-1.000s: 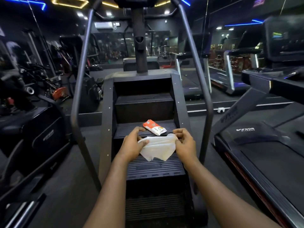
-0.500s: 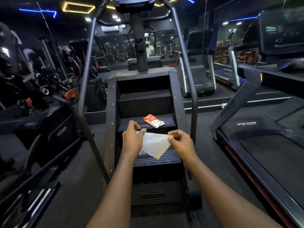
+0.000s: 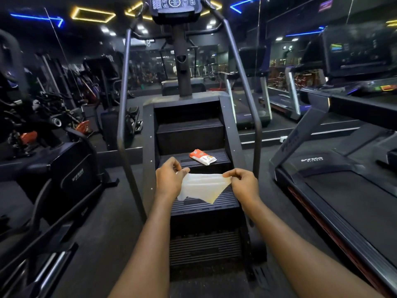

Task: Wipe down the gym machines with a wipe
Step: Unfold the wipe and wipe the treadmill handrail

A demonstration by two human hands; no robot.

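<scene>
White and thin, the wipe hangs stretched between the two hands above the lower treads of a stair climber. The left hand pinches its upper left corner between thumb and fingertips. The right hand pinches the opposite corner the same way, its other fingers curled in. The top edge is pulled nearly straight while the lower part sags in a loose, uneven flap, so the sheet looks only partly opened. The step in hand, as I judge it, is spreading the wipe before it meets any surface. To do that well, draw the corners apart gently, since so thin a sheet would likely tear or rope up under a hard tug. Then let one hand take it flat under the palm so a broad face does the cleaning. Just beyond the hands, an orange-and-white wipe packet lies on a ribbed tread, apart from the wipe. It will need lifting before that tread is cleaned. Grey handrails rise on either side toward the console at the top. Those grip points seem the sensible place to begin, working down to the treads last. A treadmill stands to the right and another dark machine to the left, both well apart from the hands and, I would guess, part of the job to come.
</scene>
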